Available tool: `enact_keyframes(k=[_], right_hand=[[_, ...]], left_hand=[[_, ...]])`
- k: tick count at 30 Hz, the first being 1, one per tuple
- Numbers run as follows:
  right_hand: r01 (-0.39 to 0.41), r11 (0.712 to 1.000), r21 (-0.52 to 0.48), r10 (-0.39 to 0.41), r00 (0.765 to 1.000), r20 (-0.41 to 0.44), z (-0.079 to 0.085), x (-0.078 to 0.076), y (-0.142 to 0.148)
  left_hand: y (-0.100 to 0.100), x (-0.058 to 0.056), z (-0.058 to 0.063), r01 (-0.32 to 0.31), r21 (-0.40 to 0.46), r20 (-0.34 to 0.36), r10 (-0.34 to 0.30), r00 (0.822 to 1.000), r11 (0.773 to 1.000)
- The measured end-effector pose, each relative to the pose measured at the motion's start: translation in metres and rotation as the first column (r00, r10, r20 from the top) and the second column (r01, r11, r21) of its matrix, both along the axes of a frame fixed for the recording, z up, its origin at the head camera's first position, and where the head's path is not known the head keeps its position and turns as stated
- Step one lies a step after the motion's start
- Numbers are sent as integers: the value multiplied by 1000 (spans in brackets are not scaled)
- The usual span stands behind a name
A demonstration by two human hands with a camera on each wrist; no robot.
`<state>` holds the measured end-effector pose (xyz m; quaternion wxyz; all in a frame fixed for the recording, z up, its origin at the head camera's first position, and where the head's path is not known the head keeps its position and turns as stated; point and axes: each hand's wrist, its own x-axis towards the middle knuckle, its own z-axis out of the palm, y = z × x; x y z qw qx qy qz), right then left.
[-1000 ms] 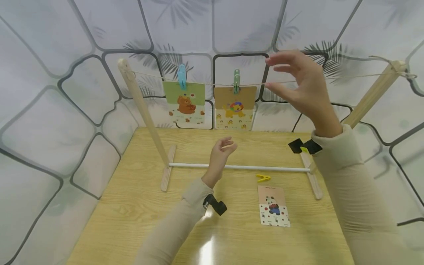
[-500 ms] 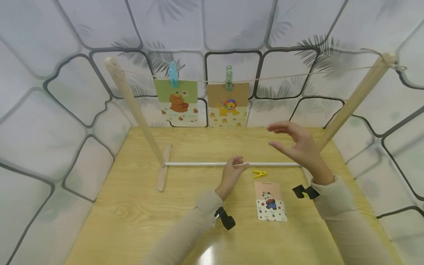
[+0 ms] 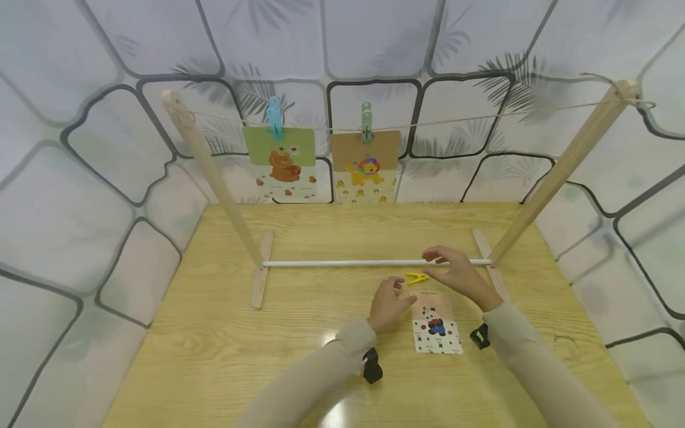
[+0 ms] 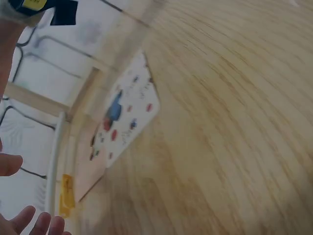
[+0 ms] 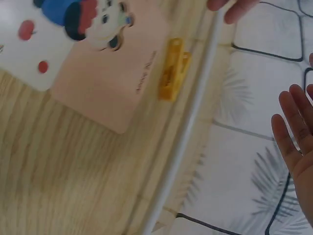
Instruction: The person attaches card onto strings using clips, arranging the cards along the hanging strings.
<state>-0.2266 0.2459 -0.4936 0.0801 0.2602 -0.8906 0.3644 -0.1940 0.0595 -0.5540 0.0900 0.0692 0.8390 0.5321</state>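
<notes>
A pink and white panda card [image 3: 436,327] lies flat on the table, and a yellow clothespin [image 3: 416,279] rests just beyond its top edge. My left hand [image 3: 389,304] hovers by the card's upper left corner with fingers loosely bent and nothing in them. To the right of the clothespin my right hand [image 3: 455,274] is held with thumb and fingers apart, also holding nothing. In the right wrist view the clothespin [image 5: 172,71] lies between the card [image 5: 110,81] and the white rod. The left wrist view shows the card [image 4: 128,110] slightly blurred.
A wooden stand with a left post [image 3: 214,178], a right post [image 3: 562,172] and a white rod [image 3: 342,263] spans the table [image 3: 225,356]. From its string [image 3: 460,120] hang a bear card [image 3: 286,175] under a blue clothespin [image 3: 275,117] and a lion card [image 3: 350,157] under a green clothespin [image 3: 366,122].
My right hand has come down from beside the string to near the yellow clothespin. My left hand has moved right and closer, to the panda card's corner. The view has shifted slightly.
</notes>
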Motion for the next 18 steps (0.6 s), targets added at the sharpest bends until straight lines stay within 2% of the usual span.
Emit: enact_keyframes(k=[3, 7, 13, 18], right_hand=[[-18, 996, 88, 11, 997, 76, -17, -9, 3], [-54, 985, 165, 27, 986, 166, -29, -18, 6], [-94, 963, 254, 54, 986, 159, -37, -28, 3], [-92, 928, 361, 41, 988, 147, -42, -32, 1]], left_hand=[[5, 0, -9, 13, -81, -46, -17, 999, 997], [14, -1, -16, 11, -184, -108, -31, 994, 983], [22, 0, -20, -12, -353, -198, -62, 978, 935], [26, 0, -20, -22, -420, -218, -77, 973, 907]])
